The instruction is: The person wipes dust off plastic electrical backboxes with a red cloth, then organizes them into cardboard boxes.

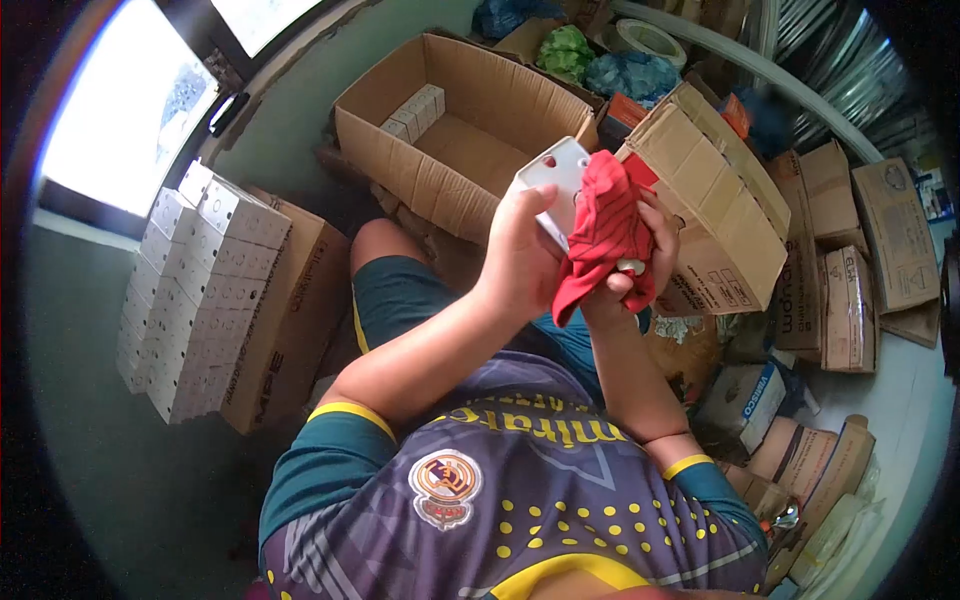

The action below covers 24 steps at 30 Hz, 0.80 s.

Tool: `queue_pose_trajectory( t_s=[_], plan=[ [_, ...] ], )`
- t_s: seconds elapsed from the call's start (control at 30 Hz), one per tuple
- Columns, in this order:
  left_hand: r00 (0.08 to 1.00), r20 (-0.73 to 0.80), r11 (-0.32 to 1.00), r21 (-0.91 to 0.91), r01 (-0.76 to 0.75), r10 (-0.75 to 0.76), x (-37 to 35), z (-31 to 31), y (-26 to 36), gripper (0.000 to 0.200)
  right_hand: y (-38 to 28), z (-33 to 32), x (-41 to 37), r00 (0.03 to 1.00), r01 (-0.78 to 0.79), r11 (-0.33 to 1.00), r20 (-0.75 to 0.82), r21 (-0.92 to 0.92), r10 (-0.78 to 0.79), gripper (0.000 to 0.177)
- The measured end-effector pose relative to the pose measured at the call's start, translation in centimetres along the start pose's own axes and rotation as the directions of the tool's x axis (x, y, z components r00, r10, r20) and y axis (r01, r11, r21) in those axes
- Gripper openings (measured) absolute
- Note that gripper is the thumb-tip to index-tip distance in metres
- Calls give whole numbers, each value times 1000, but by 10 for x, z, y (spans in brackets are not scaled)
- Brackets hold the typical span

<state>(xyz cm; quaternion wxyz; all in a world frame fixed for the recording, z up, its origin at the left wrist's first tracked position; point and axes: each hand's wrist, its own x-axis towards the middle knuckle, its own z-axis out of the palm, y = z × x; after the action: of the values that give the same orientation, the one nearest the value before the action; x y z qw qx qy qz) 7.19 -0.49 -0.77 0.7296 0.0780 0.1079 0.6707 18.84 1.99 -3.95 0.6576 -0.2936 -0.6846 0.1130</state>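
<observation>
My left hand is closed around one side of a white plastic electrical box with round holes, held tilted above my lap. In my right hand is a bunched red cloth with dark lines. The cloth is pressed against the box and covers its right part. Some of the right fingers are hidden behind the cloth.
An open cardboard carton ahead holds several white boxes in its corner. Many similar boxes are piled in a stack on the left, beside another carton. A tilted carton and several smaller cartons crowd the right.
</observation>
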Motion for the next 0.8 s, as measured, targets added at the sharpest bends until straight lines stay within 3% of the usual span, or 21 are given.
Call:
queue_pose_trajectory(
  t_s=[0.07, 0.13, 0.17, 0.23, 0.3, 0.37, 0.43, 0.5, 0.57, 0.67, 0.73, 0.77, 0.8],
  plan=[
    [993, -62, 969, 236, -81, 98, 1, -5, -10, 52, -3, 1, -2, 995, 94, 984, -6, -154, -96, 98],
    [995, -79, 979, 197, -46, 62, -6, -6, -8, 49, 3, 2, 5, 977, 213, 970, 29, -115, -211, 101],
    [992, -71, 961, 264, -84, 106, -9, 0, -4, 48, 9, 0, 9, 970, 241, 963, 67, -116, -235, 103],
    [988, -19, 948, 286, -138, 150, -13, 11, 0, 41, 10, -1, -1, 992, 100, 992, 80, -80, -93, 104],
    [987, 42, 952, 262, -160, 154, -13, 7, 0, 40, 16, -5, 1, 986, 150, 980, 95, -132, -138, 100],
    [981, 104, 947, 262, -186, 163, -12, 3, 3, 38, 16, -6, 6, 991, 34, 999, 126, -2, -34, 93],
    [958, 139, 872, 395, -287, 252, -11, -6, 6, 37, 21, -6, 23, 940, 115, 990, 313, 82, -135, 87],
    [924, 206, 748, 543, -382, 322, -12, -7, 16, 37, -5, -4, 41, 881, -26, 982, 469, 190, -67, 79],
    [903, 299, 587, 687, -428, 308, -15, -11, 29, 39, -1, 14, 35, 904, 46, 963, 399, 266, -154, 76],
    [865, 422, 381, 778, -500, 271, -13, -22, 34, 42, 4, 12, 42, 877, -15, 927, 450, 376, -168, 71],
    [851, 480, 286, 803, -523, 211, -13, -34, 35, 42, -11, 5, 47, 860, -107, 937, 504, 333, -82, 70],
    [873, 459, 308, 817, -487, 164, -21, -25, 32, 44, -15, 6, 47, 863, -223, 909, 504, 351, 18, 68],
    [876, 461, 238, 844, -481, 140, -26, -27, 33, 44, -15, 2, 50, 820, -252, 914, 572, 318, 27, 68]
  ],
)
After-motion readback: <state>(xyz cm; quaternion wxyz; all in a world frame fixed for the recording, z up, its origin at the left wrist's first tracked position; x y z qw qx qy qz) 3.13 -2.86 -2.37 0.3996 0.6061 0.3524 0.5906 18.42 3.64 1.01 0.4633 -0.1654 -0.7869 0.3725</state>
